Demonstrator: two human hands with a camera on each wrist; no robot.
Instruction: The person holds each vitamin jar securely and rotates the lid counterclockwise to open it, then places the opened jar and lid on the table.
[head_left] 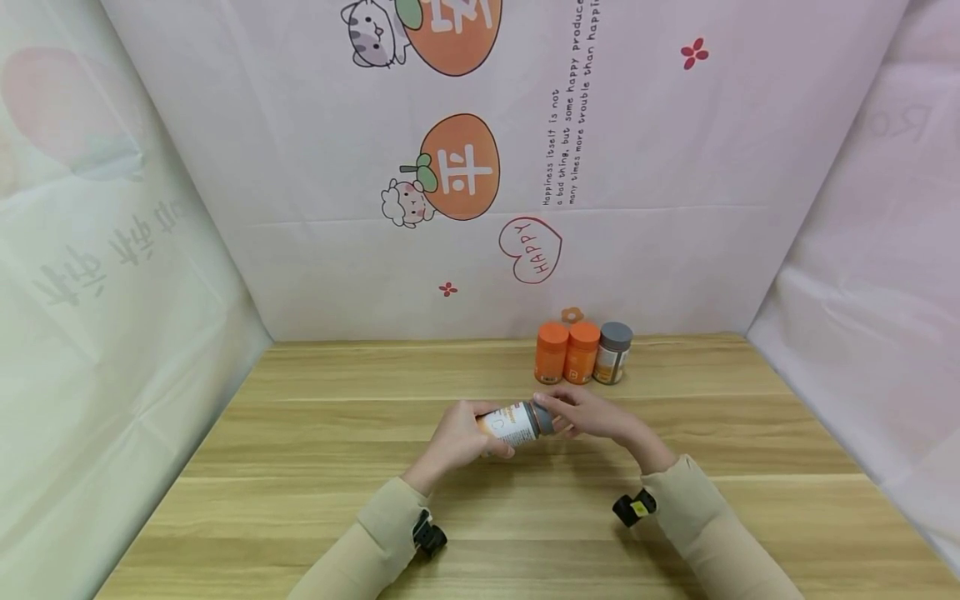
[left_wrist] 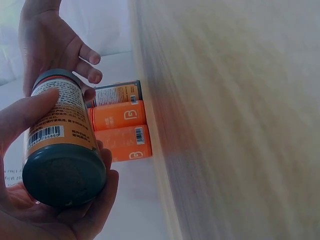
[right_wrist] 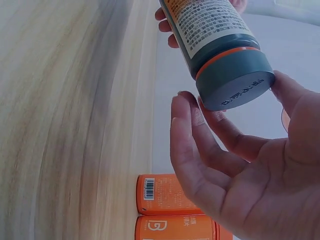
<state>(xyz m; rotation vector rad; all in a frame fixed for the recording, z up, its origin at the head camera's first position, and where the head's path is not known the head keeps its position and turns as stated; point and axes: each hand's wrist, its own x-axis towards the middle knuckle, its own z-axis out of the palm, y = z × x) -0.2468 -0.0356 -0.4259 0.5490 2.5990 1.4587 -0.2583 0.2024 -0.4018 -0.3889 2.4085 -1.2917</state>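
Grey-lidded, plastic-looking cylindrical bottle with white-and-orange label (head_left: 512, 423) is held tilted above the wooden table (head_left: 322, 433), between both hands. Likely risk: light fingertip contact slips off the smooth round grey lid (right_wrist: 235, 82), or hard twisting spins the bottle loose. Left hand (head_left: 459, 435) wraps the body, fingers curled; right hand (head_left: 588, 414) pinches the lid between thumb and fingertips, forearms angled inward.

Two orange bottles (head_left: 551, 353) and a grey-capped bottle (head_left: 612, 353) are lined up side by side on the wooden table (head_left: 337, 408), backed by a white sheet (head_left: 645, 267) printed with cartoon animals (head_left: 407, 204), orange fruit (head_left: 460, 167) and a red heart (head_left: 531, 250).
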